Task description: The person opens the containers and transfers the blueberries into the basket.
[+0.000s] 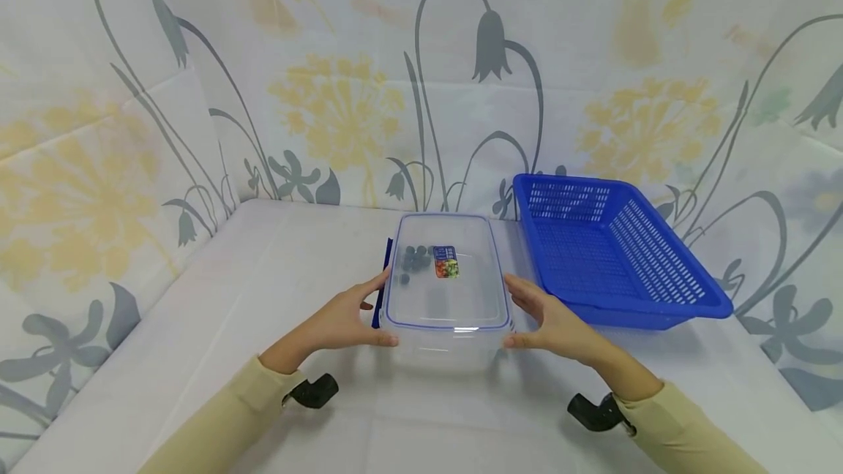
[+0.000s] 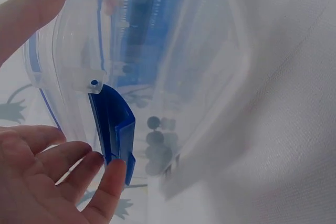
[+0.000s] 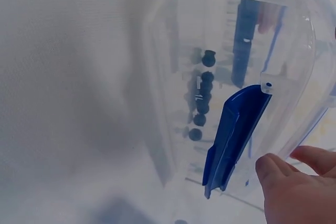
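Hands flank the clear rectangular plastic lidded box (image 1: 448,284) mid-bench: left hand (image 1: 349,320) and right hand (image 1: 549,320) open, fingers touching its sides. Lid on, blue side latches (image 2: 115,129) apparently unclipped.

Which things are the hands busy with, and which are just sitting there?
In use:
- clear lidded box, with dark round bits inside
- blue side clips
- left hand, fingers touching a clip
- right hand, by the other clip

Just sitting:
- blue basket
- white table
- flowered cloth
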Demonstrator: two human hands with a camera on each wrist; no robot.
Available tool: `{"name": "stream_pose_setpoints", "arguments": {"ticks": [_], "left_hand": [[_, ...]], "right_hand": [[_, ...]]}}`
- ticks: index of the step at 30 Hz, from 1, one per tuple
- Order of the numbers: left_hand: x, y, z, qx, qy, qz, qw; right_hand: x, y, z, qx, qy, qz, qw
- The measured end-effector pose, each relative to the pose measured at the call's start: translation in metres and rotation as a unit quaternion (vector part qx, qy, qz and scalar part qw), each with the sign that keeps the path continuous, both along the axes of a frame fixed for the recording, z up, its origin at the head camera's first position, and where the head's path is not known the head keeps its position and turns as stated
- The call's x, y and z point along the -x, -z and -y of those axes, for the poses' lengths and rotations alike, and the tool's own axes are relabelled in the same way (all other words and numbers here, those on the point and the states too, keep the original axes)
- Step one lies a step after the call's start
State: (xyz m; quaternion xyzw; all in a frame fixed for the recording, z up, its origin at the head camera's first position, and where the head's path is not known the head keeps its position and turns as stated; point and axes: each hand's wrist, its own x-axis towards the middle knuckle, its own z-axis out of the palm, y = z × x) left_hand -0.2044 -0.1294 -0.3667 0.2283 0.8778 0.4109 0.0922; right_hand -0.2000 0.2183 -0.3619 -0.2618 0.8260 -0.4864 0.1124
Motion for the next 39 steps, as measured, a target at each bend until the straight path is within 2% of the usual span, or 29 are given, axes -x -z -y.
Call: {"name": "stream_pose_setpoints", "arguments": {"ticks": [5,11,15,18,20,23,25,27,29,31,35,39], "left_hand": [[-0.001,-0.006,0.002,-0.001,0.005,0.003,1.0000],[0.001,-0.014,0.004,-0.045,0.018,-0.011,0.9988],[0.004,-0.016,0.005,-0.077,0.017,-0.012,0.9968],[0.006,-0.017,0.007,-0.115,0.024,-0.008,0.9930],[0.008,-0.018,0.008,-0.150,0.036,0.009,0.9880],[0.011,-0.023,0.012,-0.215,0.056,0.073,0.9723],[0.013,-0.026,0.014,-0.238,0.040,0.104,0.9650],[0.015,-0.029,0.016,-0.246,0.002,0.124,0.9614],[0.018,-0.031,0.019,-0.228,-0.046,0.118,0.9653],[0.021,-0.033,0.023,-0.219,-0.079,0.118,0.9652],[0.024,-0.033,0.036,-0.222,-0.097,0.121,0.9626],[0.024,-0.033,0.054,-0.226,-0.107,0.117,0.9611]], "right_hand": [[0.000,-0.003,0.001,0.005,-0.003,0.003,1.000],[0.001,-0.013,0.004,0.020,-0.004,-0.001,1.000],[0.003,-0.020,0.006,0.070,0.013,0.023,0.997],[0.007,-0.023,0.011,0.148,0.031,0.061,0.987],[0.009,-0.026,0.015,0.193,0.046,0.082,0.977],[0.014,-0.030,0.021,0.224,0.064,0.105,0.967],[0.016,-0.032,0.026,0.221,0.078,0.114,0.965],[0.018,-0.034,0.032,0.209,0.088,0.118,0.967],[0.020,-0.034,0.040,0.194,0.100,0.120,0.969],[0.020,-0.035,0.048,0.186,0.109,0.125,0.969],[0.020,-0.035,0.066,0.195,0.120,0.140,0.963],[0.021,-0.035,0.083,0.224,0.114,0.150,0.956]]}}
